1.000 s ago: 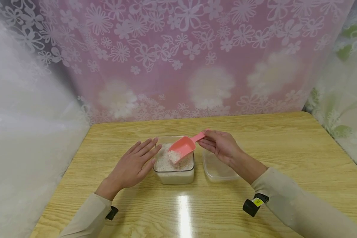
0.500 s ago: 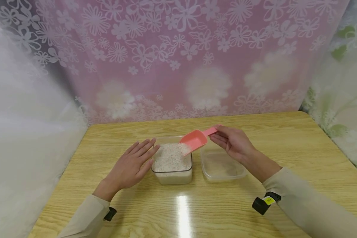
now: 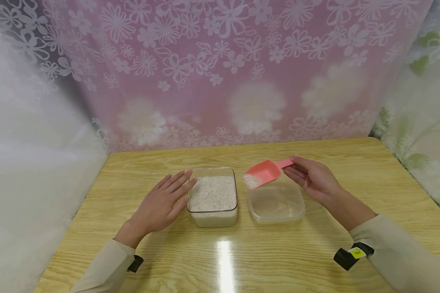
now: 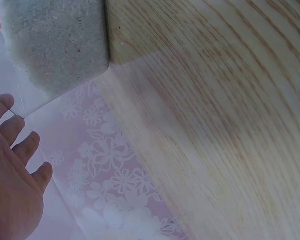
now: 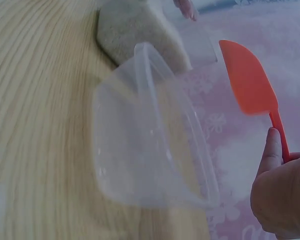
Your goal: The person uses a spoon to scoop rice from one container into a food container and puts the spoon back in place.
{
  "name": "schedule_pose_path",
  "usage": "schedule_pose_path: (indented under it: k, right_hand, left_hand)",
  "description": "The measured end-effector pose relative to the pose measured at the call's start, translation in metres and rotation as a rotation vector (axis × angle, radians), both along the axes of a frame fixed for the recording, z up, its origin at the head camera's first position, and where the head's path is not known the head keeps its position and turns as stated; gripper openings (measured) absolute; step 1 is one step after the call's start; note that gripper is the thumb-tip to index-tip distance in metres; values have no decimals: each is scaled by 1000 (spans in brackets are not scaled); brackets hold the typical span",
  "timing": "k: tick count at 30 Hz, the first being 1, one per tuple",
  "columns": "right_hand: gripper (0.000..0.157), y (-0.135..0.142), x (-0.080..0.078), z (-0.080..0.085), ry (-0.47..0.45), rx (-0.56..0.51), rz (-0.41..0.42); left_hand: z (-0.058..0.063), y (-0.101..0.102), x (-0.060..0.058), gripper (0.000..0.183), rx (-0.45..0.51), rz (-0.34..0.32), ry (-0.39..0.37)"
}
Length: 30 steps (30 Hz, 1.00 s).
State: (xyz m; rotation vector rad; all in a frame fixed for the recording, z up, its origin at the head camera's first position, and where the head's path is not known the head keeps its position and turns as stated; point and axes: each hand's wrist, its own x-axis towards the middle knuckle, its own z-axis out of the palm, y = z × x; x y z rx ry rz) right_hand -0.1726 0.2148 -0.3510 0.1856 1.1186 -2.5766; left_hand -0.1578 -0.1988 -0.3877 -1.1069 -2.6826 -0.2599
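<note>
My right hand (image 3: 317, 181) grips the handle of a pink scoop (image 3: 267, 171). White rice grains (image 3: 251, 181) lie at the scoop's front lip. In the head view the scoop overlaps the back left corner of a clear plastic container (image 3: 276, 205); the right wrist view shows it raised above that container's rim (image 5: 155, 105). To the left stands a clear bin (image 3: 215, 219) with a dark rim, filled high with rice (image 3: 212, 193). My left hand (image 3: 165, 203) is spread flat with straight fingers, fingertips right at the bin's left rim.
Both containers stand side by side on a wood-grain table (image 3: 161, 260), a narrow gap between them. A pink flowered curtain (image 3: 205, 101) hangs behind the table's back edge. Pale sheets hang at left and right. Each wrist wears a black camera (image 3: 348, 257).
My right hand has carried the scoop with its rice rightward, from over the rice bin to over the clear container. The left hand has stayed at the bin's rim.
</note>
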Motion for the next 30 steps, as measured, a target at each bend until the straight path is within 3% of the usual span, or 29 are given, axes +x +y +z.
schedule_pose_path:
  k: [14,22,30]
  right_hand:
    - [17,30,11,-24,10,36,-3]
    - [19,33,14,-35,61,79,12]
    - [20,32,16,-40,102,95,30]
  left_hand:
    - [1,0,1,51,-12,9,8]
    - [2,1,1,51,-33,15,58]
    - [2,1,1,51,-47,28,58]
